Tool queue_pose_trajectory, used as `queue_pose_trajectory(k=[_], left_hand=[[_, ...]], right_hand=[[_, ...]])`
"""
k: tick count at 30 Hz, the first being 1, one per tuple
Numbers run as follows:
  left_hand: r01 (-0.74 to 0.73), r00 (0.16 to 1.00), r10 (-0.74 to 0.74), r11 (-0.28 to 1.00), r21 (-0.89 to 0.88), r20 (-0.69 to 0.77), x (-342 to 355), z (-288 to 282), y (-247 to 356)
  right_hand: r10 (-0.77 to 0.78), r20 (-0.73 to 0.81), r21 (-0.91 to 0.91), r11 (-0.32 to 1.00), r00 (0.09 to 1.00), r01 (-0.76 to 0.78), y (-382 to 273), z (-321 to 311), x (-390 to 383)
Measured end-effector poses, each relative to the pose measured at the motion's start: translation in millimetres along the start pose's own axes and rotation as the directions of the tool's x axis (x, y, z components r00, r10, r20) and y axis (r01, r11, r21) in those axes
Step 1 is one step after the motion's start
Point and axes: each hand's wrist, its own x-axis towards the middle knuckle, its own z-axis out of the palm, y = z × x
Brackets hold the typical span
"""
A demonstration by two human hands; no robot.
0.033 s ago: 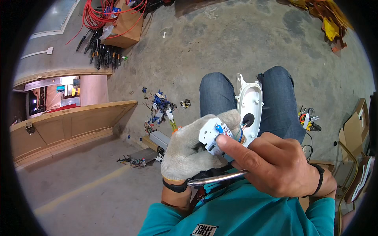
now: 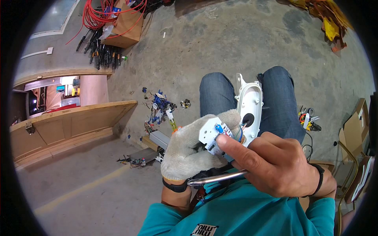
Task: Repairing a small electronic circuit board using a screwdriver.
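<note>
My left hand, in a pale knitted glove, is closed around a small white circuit board with a blue component on it. Bare, my right hand holds a screwdriver under its curled fingers, the metal shaft pointing left; its handle is hidden in the palm. The right index finger stretches out and its tip touches the board. Thin coloured wires run from beside the board to a long white plastic housing, which lies between my knees, its hollow side up. A dark round part sits inside it.
Loose blue parts and wires lie on the floor left of my knees. Pliers and tape are to the right. A wooden door panel stands at the left. Farther back is a cardboard box with red cable.
</note>
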Motion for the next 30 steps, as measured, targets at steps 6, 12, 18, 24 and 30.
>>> queue_pose_trajectory(k=[6,12,18,24,30], left_hand=[[-0.001,1.000,0.002,0.999,-0.054,0.008,-1,3,3],[-0.029,0.997,0.033,0.997,-0.069,0.067,2,6,6],[-0.010,0.996,0.020,0.992,-0.124,0.083,1,7,10],[-0.030,0.996,0.010,0.972,0.235,0.088,-2,11,18],[-0.059,0.993,0.017,0.930,0.362,0.120,-1,10,23]], right_hand=[[0.012,-0.038,0.013,1.000,0.999,-0.011,-1,0,2],[-0.007,-0.034,0.003,1.000,0.999,0.007,0,0,1],[-0.020,-0.042,0.001,1.000,0.999,0.020,0,1,0],[-0.025,-0.078,-0.007,1.000,0.997,0.024,-1,3,1],[-0.035,-0.080,-0.024,0.999,0.996,0.034,0,3,1]])
